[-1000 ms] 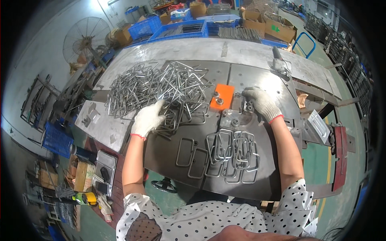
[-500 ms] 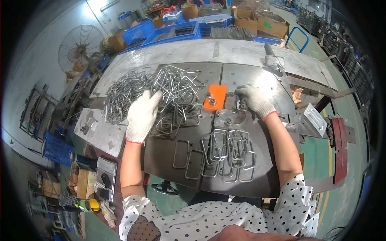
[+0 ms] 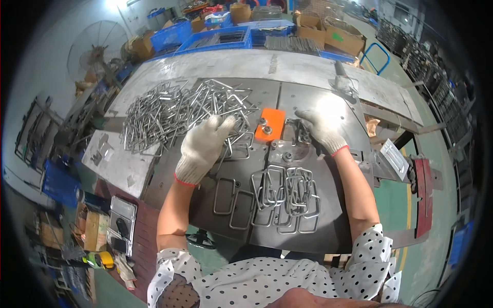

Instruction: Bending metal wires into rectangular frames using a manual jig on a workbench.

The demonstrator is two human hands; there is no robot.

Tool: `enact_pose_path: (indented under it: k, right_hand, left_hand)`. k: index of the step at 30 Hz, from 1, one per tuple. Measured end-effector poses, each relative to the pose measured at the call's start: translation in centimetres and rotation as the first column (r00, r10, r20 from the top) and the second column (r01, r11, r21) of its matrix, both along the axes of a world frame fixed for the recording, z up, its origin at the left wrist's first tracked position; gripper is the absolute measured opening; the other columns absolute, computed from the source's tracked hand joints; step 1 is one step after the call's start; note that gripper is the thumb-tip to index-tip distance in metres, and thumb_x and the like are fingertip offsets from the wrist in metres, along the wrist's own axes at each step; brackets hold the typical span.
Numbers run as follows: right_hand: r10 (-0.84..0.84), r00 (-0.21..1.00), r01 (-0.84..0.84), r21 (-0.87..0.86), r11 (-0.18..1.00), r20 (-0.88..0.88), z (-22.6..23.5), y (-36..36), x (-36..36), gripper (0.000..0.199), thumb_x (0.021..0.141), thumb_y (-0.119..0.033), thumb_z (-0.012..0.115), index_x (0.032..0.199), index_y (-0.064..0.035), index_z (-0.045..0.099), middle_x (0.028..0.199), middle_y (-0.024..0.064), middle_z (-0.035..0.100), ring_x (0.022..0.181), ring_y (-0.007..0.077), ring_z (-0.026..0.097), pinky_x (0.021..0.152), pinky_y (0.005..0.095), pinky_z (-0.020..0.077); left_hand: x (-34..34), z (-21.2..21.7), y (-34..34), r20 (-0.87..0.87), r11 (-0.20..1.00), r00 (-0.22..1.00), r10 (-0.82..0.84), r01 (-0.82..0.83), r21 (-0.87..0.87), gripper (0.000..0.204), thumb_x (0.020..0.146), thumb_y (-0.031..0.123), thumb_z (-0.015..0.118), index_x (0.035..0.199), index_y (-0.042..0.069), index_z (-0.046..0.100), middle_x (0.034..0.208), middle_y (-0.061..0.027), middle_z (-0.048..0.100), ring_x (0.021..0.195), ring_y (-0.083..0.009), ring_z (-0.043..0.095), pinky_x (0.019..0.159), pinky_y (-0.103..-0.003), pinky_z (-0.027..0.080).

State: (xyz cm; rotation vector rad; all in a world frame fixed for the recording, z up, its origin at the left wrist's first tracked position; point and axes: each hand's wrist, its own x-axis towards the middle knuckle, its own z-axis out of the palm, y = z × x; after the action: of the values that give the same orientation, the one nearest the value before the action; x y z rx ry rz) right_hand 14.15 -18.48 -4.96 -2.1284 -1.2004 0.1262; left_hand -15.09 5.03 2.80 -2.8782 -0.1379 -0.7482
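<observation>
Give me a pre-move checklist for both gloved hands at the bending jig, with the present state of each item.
1. Left hand on a bent wire piece at the edge of the wire pile: ok.
2. Firm grip on that piece: cannot tell, the glove hides it.
3. Right hand resting on the metal fixture beside the orange block: ok.
4. Fixture free of a loaded wire: cannot tell, the right hand covers part of it.
5. Finished rectangular loops lying near the person, apart from both hands: ok.
</observation>
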Motion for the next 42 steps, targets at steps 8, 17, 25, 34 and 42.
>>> enact_pose_path:
  k: [8, 17, 25, 34, 42]
  right_hand:
    - [-0.065, 0.973, 0.135, -0.313, 0.940, 0.223, 2.9, 5.0, -0.6, 0.055, 0.103, -0.050, 0.053, 0.104, -0.0002, 0.076, 0.103, 0.0243, 0.074, 0.102, 0.0439, 0.069, 0.091, 0.0489, 0.0533]
    - [-0.067, 0.967, 0.197, -0.561, 0.804, 0.244, 2.5, 9.2, 0.0, 0.079, 0.097, -0.070, 0.051, 0.099, 0.0046, 0.076, 0.100, 0.0310, 0.072, 0.100, 0.0462, 0.070, 0.089, 0.0510, 0.0531]
    - [-0.049, 0.983, 0.134, -0.503, 0.854, 0.178, 2.0, 8.8, 1.1, 0.079, 0.096, -0.071, 0.051, 0.105, 0.0040, 0.076, 0.102, 0.0305, 0.073, 0.103, 0.0444, 0.070, 0.092, 0.0478, 0.0518]
    - [-0.124, 0.920, 0.181, -0.123, 0.976, 0.372, 8.4, 6.2, -8.0, 0.050, 0.100, -0.048, 0.060, 0.091, -0.0001, 0.073, 0.076, 0.0223, 0.066, 0.075, 0.0341, 0.068, 0.073, 0.0439, 0.0505]
    - [0.262, 0.964, -0.255, -0.138, 0.957, 0.034, 6.9, 7.3, -18.2, 0.047, 0.100, -0.048, 0.062, 0.097, -0.0020, 0.068, 0.086, 0.0216, 0.067, 0.085, 0.0380, 0.068, 0.078, 0.0474, 0.0529]
  left_hand:
    - [-0.2, 0.0, 1.7, 0.050, 0.998, 0.999, 0.014, -0.017, 0.062, 0.039, 0.087, 0.007, 0.059, 0.126, 0.011, 0.066, 0.094, -0.0082, 0.063, 0.082, -0.0247, 0.069, 0.067, -0.035, 0.058]
    - [-0.7, -1.3, 2.5, 0.113, 0.994, 0.987, -0.112, 0.111, 0.013, 0.039, 0.086, 0.010, 0.061, 0.125, 0.009, 0.065, 0.100, -0.0093, 0.062, 0.084, -0.0255, 0.068, 0.068, -0.037, 0.057]
    - [-0.3, -1.6, 3.4, 0.171, 0.998, 0.985, 0.022, -0.032, 0.060, 0.036, 0.084, 0.011, 0.064, 0.121, 0.010, 0.064, 0.100, -0.0065, 0.063, 0.085, -0.0228, 0.069, 0.069, -0.035, 0.059]
    - [-0.5, -1.1, 3.2, 0.083, 0.998, 0.995, 0.047, -0.043, -0.045, 0.042, 0.082, 0.008, 0.065, 0.124, 0.007, 0.063, 0.101, -0.0097, 0.062, 0.088, -0.0265, 0.067, 0.071, -0.038, 0.058]
    - [-1.1, -1.1, 2.4, 0.368, 0.959, 0.906, -0.208, 0.264, -0.106, 0.044, 0.082, 0.007, 0.066, 0.126, 0.007, 0.064, 0.102, -0.0117, 0.063, 0.077, -0.0289, 0.065, 0.064, -0.040, 0.054]
